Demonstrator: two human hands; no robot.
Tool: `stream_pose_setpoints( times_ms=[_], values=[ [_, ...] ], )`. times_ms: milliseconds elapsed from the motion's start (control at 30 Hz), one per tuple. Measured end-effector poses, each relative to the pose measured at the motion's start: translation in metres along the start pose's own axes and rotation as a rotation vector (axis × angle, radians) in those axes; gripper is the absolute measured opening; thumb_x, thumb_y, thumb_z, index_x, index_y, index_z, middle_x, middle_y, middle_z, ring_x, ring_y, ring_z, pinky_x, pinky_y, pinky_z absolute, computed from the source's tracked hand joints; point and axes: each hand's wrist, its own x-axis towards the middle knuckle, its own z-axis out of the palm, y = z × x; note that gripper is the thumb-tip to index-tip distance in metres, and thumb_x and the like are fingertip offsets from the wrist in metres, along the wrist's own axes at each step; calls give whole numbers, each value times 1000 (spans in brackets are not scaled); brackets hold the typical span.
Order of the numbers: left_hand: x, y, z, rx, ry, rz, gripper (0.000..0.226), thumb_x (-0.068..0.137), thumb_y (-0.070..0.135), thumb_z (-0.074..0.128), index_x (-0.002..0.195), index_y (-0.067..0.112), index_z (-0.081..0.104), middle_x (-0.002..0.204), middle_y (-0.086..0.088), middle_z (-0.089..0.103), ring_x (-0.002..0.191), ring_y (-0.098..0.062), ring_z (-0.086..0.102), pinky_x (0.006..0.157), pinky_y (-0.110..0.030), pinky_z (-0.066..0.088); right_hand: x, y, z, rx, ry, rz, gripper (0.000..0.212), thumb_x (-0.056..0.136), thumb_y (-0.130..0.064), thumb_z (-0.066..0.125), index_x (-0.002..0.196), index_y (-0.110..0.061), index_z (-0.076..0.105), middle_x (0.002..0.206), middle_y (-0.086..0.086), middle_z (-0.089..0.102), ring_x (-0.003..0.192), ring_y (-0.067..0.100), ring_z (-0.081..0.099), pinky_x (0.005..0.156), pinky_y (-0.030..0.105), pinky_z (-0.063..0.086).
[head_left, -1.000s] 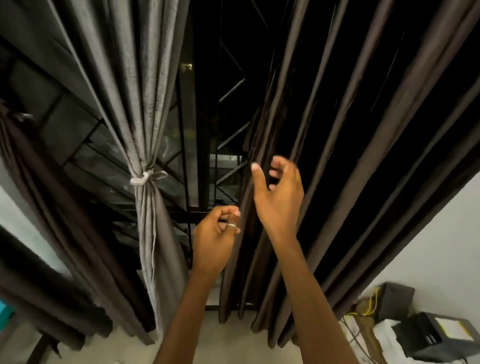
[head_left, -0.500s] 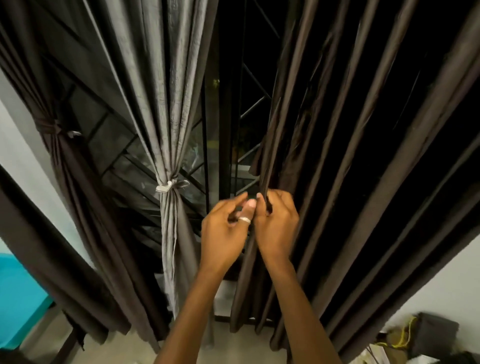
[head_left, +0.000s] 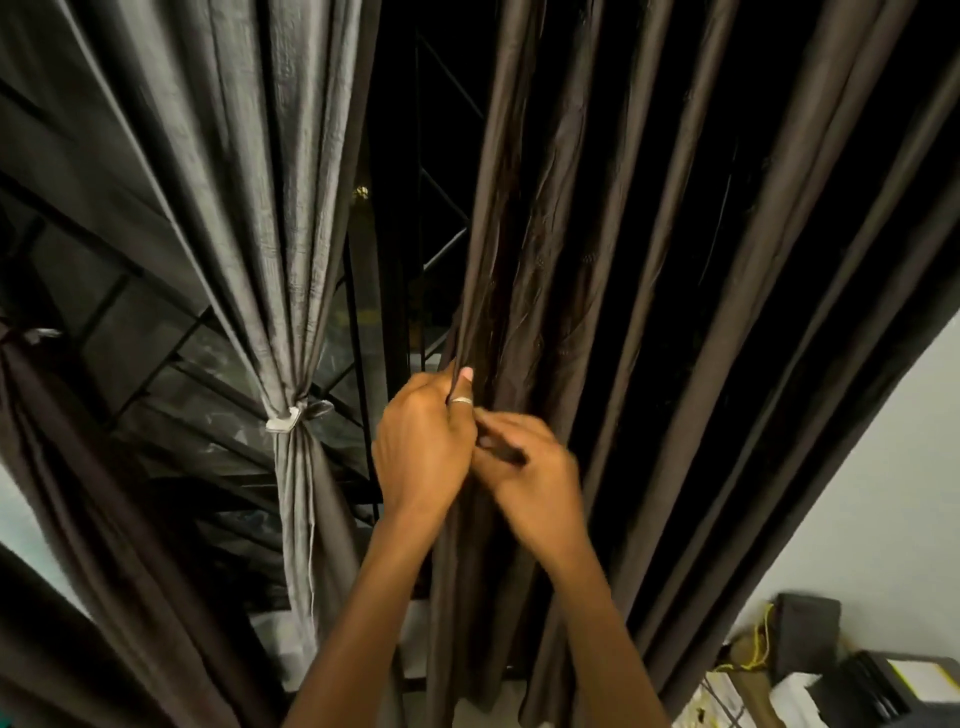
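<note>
A dark brown curtain (head_left: 649, 312) hangs in long folds over the right half of the view. My left hand (head_left: 421, 447), with a ring on one finger, grips the curtain's left edge, the fabric running up between thumb and fingers. Just to its right, my right hand (head_left: 535, 478) is blurred and closes its fingers round a fold of the same curtain, touching the left hand.
A grey curtain (head_left: 291, 234) hangs to the left, gathered by a pale tie-back (head_left: 283, 418). Another dark curtain (head_left: 78, 493) is tied at the far left. A dark window with a metal grille (head_left: 395, 234) shows between them. Boxes and a printer (head_left: 883, 680) sit at bottom right.
Both hands rose from open air to the brown curtain's edge and closed on it. The right hand has since slid lower and to the right along the fabric.
</note>
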Motion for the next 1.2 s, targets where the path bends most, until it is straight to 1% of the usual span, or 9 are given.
stream_pose_setpoints(
  times_ms=[133,200,367,500,633,767,967,1100,1200],
  values=[
    [5,-10,-8,-85,-29,-7,43,104,42,47,62,33,42,65,10,47,53,-7,49,49,-25,32,25,-2,-35,-101,430,83,31,87,-17,80,117,-13,75,108,1,73,83,-4,66,71,-3,41],
    [7,-13,-10,-141,-40,4,41,104,41,49,64,35,48,62,9,46,49,-8,47,48,-26,35,39,-6,-40,-223,475,123,42,88,-28,79,125,-11,69,117,3,69,92,7,67,72,-2,41],
    [12,-20,-11,-228,-94,24,41,104,39,50,83,11,70,64,5,50,53,-14,53,53,-42,50,66,0,-38,-463,442,186,83,82,-54,78,144,-13,44,141,9,50,118,26,61,91,41,55],
    [20,-29,-16,-195,-98,3,43,104,42,48,74,16,65,65,7,49,58,-10,52,54,-31,42,78,3,-50,-503,497,190,91,80,-50,81,148,-8,37,144,15,43,128,33,53,96,48,52],
    [23,-31,-19,-191,-94,6,45,104,42,49,60,33,46,64,8,47,56,-9,50,54,-28,36,79,6,-61,-439,521,175,76,86,-38,79,143,-6,42,139,17,51,123,33,55,100,43,48],
    [27,-33,-15,-171,-77,17,45,104,42,49,60,36,44,69,12,48,65,-17,55,57,-28,36,78,13,-73,-337,321,155,24,95,-32,70,100,-11,60,80,10,68,65,23,61,69,40,55],
    [38,-45,-14,-57,29,-21,37,102,43,51,95,14,73,99,4,54,86,-21,59,67,-30,41,66,32,-96,-292,473,162,32,91,-41,69,74,-15,60,77,11,63,69,29,58,71,42,53],
    [28,-34,-6,-76,19,-8,35,103,41,51,94,14,72,92,5,53,80,-17,58,66,-28,42,34,24,-66,-355,592,40,23,95,-20,63,105,-2,75,96,13,61,84,24,59,78,26,43],
    [17,-21,3,-128,-24,50,34,103,37,52,85,14,69,80,9,48,68,-14,54,59,-25,38,15,17,-33,-391,476,-85,26,96,-12,64,119,-2,71,99,11,59,85,19,60,77,27,48]
  ],
)
